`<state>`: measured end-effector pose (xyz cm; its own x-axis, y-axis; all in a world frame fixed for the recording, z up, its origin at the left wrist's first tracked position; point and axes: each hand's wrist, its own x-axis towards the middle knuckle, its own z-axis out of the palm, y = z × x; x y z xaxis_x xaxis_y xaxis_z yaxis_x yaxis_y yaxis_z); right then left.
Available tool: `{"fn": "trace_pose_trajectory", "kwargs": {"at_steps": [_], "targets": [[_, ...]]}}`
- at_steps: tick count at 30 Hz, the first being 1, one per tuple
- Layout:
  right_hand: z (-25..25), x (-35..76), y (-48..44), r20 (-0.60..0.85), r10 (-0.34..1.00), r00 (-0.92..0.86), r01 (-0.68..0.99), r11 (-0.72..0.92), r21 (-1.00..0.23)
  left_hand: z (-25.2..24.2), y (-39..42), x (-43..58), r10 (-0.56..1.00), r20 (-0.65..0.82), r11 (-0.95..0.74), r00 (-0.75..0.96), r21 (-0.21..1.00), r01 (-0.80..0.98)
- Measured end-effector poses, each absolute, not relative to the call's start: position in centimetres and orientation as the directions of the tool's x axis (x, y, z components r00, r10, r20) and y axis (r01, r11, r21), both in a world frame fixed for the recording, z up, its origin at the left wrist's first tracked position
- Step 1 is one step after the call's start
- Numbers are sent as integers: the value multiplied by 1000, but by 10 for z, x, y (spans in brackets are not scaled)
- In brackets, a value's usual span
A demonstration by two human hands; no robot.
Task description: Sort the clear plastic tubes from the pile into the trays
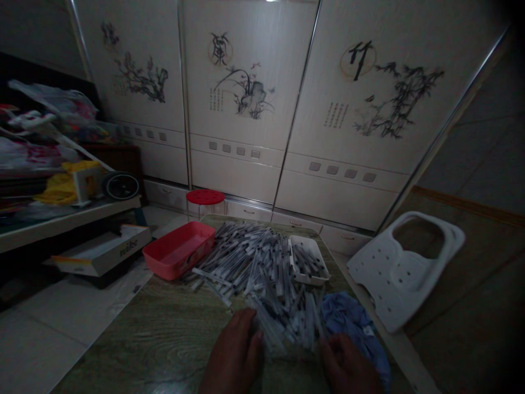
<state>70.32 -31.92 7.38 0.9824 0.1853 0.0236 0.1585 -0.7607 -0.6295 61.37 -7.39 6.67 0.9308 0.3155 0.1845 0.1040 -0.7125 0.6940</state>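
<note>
A big heap of thin grey and white stick-like pieces (262, 268) covers the far half of a low wood-grain table (164, 328). My left hand (235, 350) rests at the near edge of the heap with fingers curled down onto the pieces. My right hand (346, 364) lies at the heap's right near corner, fingers bent, beside a blue cloth (353, 323). What either hand holds is hidden in the dim light. A white tray (324, 271) with several of the pieces stands at the heap's right. A red tray (178, 249) sits at the table's left edge.
A red round stool (205, 198) stands beyond the table before pale wardrobe doors (246, 109) with ink drawings. A white perforated plastic seat (406, 268) leans at right. At left, a cluttered shelf (61, 180) and a flat cardboard box (102, 251) on the tiled floor.
</note>
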Motion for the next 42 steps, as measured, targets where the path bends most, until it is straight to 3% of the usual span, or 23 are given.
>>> {"fn": "trace_pose_trajectory", "kwargs": {"at_steps": [7,11,17,24,34,42], "targets": [[75,715,-325,68,130,989,141,-703,-697,69,-80,609,259,136,-805,956,578,136],[74,705,-301,68,277,958,245,-675,-696,74,-83,612,212,92,-820,973,558,126],[90,696,-258,76,455,887,411,-706,-577,86,-79,612,189,18,-838,982,524,152],[126,693,-206,79,567,820,503,-649,-570,85,-56,600,243,77,-825,967,540,165],[125,715,-131,61,624,779,569,-663,-486,91,-31,583,292,70,-807,954,553,206],[124,709,-91,-8,635,773,605,-740,-292,94,-13,573,390,104,-747,915,617,248]]}}
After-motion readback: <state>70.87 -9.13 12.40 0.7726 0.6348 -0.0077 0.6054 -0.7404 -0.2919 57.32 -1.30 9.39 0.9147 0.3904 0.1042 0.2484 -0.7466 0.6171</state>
